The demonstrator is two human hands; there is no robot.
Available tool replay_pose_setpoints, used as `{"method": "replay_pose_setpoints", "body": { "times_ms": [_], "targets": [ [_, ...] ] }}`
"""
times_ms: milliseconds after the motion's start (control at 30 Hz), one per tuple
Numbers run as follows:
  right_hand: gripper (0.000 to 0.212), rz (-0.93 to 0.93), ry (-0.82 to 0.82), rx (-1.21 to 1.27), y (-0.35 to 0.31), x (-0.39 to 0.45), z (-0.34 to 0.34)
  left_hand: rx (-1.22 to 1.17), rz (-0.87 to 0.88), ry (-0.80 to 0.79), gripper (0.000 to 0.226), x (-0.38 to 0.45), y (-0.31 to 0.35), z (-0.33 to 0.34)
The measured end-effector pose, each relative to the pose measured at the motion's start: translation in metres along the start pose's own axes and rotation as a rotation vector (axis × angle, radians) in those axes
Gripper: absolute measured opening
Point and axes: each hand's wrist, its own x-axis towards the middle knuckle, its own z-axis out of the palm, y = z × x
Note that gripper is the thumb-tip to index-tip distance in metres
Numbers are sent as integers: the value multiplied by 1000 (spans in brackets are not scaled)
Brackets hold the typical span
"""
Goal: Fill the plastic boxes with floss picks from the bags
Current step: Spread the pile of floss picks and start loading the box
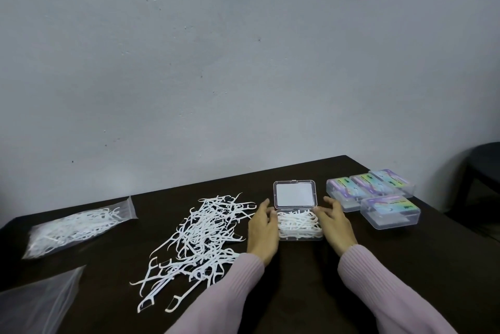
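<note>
Near the table's (351,293) far edge, the open box (299,222), lid raised toward the wall, brims with picks lying mostly left-right. The left hand (262,228) and right hand (335,222) flank it, fingers loosely curved against its sides. The bag (32,304) at the near-left corner is cut off.

There is one camera, worn on the person's head. It looks forward and a little down, from the near side of the dark table (378,266). The gray wall (243,49) behind the table fills the top half of the picture, so the camera points more ahead than down. The table sits in the bottom half and slants up to the right, so the head is turned or tipped a bit. The camera is close to the table: both pink sleeves (392,287) come in from the bottom edge. The lens is wide, so it shows the table from its left edge to its far right corner. No other camera shares this scene.
</note>
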Motion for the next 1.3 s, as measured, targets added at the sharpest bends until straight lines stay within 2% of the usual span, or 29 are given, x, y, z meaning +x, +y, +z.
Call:
{"method": "replay_pose_setpoints", "body": {
  "times_ms": [200, 333, 533, 600, 667, 800, 933, 1300],
  "targets": [
    [42, 46, -48, -18, -1, 9, 2, -59, -116, -57, 38, 4, 3, -2],
    [38, 93, -52, 97, -2, 11, 2, -124, -161, -44, 20, 5, -2, -2],
    [28, 150, -71, 147, -1, 11, -1, -254, -164, -42, 30, 3, 1, -4],
    [25, 154, -96, 130, 0, 11, -1, -260, -165, -45, 21, 2, 1, -4],
    [32, 144, -112, 92, 0, 9, -1, -242, -156, -59, 9, 1, -1, -4],
    [41, 123, -108, 50, 0, 7, 1, -147, -112, -75, 34, -1, 0, -4],
    [44, 98, -108, 9, 0, 5, 0, -116, -110, -70, 47, -2, -1, -2],
    [45, 34, -105, -76, -1, 2, 4, -35, -67, -94, 45, 1, -2, -2]
  ]
}}
